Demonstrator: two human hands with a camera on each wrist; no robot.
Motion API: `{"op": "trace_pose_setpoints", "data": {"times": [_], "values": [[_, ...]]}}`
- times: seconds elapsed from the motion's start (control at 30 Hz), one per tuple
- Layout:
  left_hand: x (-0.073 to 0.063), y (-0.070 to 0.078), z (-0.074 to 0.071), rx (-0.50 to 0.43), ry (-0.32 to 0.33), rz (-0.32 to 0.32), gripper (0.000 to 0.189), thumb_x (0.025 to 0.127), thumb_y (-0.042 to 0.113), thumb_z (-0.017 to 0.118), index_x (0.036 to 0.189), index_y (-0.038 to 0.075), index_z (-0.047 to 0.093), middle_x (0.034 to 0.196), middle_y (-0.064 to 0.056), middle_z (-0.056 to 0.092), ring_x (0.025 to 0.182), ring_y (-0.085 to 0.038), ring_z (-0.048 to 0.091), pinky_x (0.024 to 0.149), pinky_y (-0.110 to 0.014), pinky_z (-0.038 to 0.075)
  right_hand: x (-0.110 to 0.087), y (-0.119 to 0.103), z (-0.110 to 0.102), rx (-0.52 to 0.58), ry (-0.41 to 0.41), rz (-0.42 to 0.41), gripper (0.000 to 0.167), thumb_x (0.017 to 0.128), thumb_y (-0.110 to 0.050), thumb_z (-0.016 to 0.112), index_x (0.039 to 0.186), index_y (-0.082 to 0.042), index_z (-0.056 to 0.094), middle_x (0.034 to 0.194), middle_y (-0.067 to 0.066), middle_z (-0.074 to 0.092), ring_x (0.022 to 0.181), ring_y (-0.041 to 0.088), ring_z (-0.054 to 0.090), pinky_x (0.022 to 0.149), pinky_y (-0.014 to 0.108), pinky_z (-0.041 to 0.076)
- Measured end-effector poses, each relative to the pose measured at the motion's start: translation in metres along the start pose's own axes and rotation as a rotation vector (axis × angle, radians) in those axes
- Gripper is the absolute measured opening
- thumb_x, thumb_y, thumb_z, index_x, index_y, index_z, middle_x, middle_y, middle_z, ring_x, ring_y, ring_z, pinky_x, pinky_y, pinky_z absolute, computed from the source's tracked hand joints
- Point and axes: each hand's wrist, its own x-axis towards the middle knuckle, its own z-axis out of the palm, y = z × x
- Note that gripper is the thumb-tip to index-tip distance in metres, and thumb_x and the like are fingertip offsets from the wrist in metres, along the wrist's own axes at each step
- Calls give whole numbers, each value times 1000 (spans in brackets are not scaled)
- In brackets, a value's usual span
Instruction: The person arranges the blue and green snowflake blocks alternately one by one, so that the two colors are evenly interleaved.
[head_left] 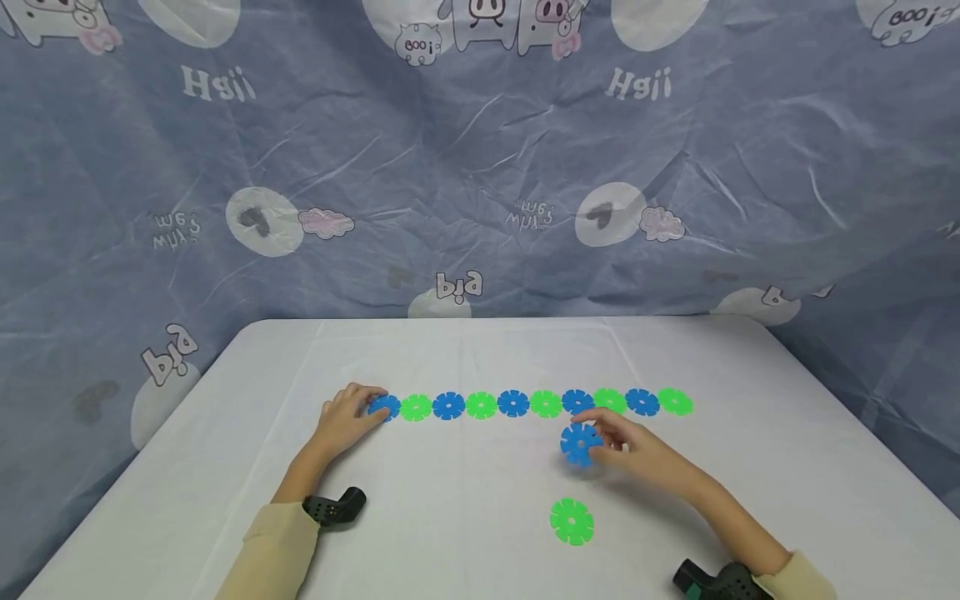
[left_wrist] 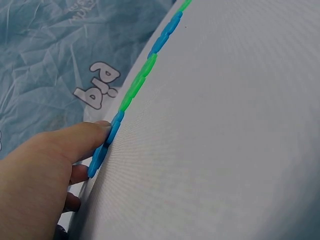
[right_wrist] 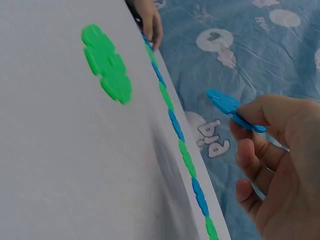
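A straight row of notched plastic discs, alternating blue and green, lies flat across the table. At its left end, my left hand (head_left: 347,423) holds the last blue disc (head_left: 386,406) by its edges, thumb in front and fingers behind. The left wrist view shows the thumb on that blue disc (left_wrist: 114,131). My right hand (head_left: 637,450) pinches a separate blue disc (head_left: 577,444) between thumb and forefinger, tilted and raised in front of the row. The other right fingers curl loosely beneath it, seen in the right wrist view. A loose green disc (head_left: 572,522) lies nearer me.
The row ends at the right with a green disc (head_left: 676,402). A white cloth covers the table (head_left: 450,500). Behind it hangs a blue patterned curtain (head_left: 465,167). Black cameras are strapped on the left wrist (head_left: 335,507) and right wrist (head_left: 723,582).
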Motion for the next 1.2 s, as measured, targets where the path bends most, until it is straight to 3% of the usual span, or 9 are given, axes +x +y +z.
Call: {"op": "trace_pose_setpoints", "data": {"times": [0.2, 0.3, 0.4, 0.6, 0.7, 0.83, 1.03, 1.2], "values": [[0, 1, 0, 4, -2, 0, 41, 85, 40, 58, 118, 16, 58, 110, -7, 54, 99, -24, 47, 75, -36, 27, -7, 23, -34, -19, 141, 52, 41, 92, -19, 51, 131, -8, 43, 107, 5, 48, 80, 12, 47, 67, 26, 42], [0, 1, 0, 7, -1, -1, 40, 85, 40, 58, 118, 16, 58, 110, -7, 54, 99, -24, 47, 75, -36, 27, -12, 37, -48, -8, 237, 56, 43, 93, -15, 50, 132, -2, 38, 100, 1, 49, 77, 14, 51, 66, 26, 44], [0, 1, 0, 4, 2, 1, 40, 85, 40, 58, 117, 16, 58, 110, -7, 54, 99, -24, 47, 75, -36, 27, -19, 52, -62, -3, 340, 117, 43, 94, -16, 49, 130, 0, 34, 88, -6, 50, 72, 12, 51, 63, 25, 42], [0, 1, 1, 3, 4, 4, 40, 85, 40, 58, 117, 16, 58, 110, -7, 54, 100, -24, 47, 74, -35, 27, -37, 90, -86, 13, 536, 262, 39, 93, -26, 50, 128, -17, 36, 83, -19, 52, 71, -1, 56, 63, 17, 43], [0, 1, 1, 2, 6, 2, 40, 85, 39, 58, 117, 16, 58, 110, -7, 54, 100, -24, 47, 74, -35, 27, -48, 106, -93, 34, 642, 278, 37, 92, -25, 51, 127, -27, 38, 81, -21, 52, 67, -3, 57, 60, 15, 43], [-1, 1, 2, 4, -3, -2, 40, 85, 39, 58, 117, 16, 58, 110, -7, 54, 99, -24, 47, 74, -35, 27, -60, 119, -98, 7, 751, 298, 39, 93, -24, 50, 130, -30, 37, 80, -22, 50, 62, -6, 56, 56, 15, 42], [-1, 1, 1, 3, 5, 5, 39, 85, 38, 58, 117, 16, 58, 108, -7, 53, 98, -23, 46, 75, -36, 27, -65, 127, -100, -82, 802, 358, 45, 93, -22, 46, 136, -21, 34, 85, -17, 46, 63, -12, 52, 56, 13, 41], [-1, 1, 0, 4, 5, 3, 40, 85, 39, 58, 118, 16, 58, 109, -7, 54, 98, -23, 46, 76, -37, 27, -62, 130, -97, -231, 736, 458, 54, 92, -25, 47, 139, -4, 27, 104, 15, 48, 69, -15, 40, 56, 15, 40]]}}
